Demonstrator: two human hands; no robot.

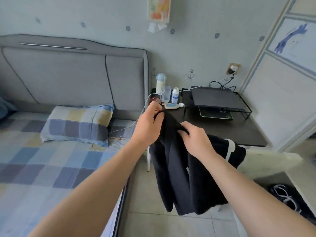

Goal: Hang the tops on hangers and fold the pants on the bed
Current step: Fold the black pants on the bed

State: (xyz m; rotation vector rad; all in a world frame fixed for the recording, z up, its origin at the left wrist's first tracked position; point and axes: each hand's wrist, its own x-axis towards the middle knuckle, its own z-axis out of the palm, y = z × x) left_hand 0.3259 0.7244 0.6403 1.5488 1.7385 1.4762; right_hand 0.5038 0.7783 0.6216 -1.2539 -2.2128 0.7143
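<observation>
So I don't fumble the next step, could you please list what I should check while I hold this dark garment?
1. Left hand grips the dark garment at its top edge: ok.
2. Right hand grips it too: ok.
3. Garment hangs off the floor: ok.
4. Top or pants: cannot tell.
5. Hanger in view: not ok, none seen.
6. Free room on the bed for folding: ok.

one garment (179, 177), one pillow (77, 124), one cup (166, 94)

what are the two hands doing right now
Left hand: pinching the top edge of the dark garment.
Right hand: gripping the same garment, held up beside the bed.
</observation>
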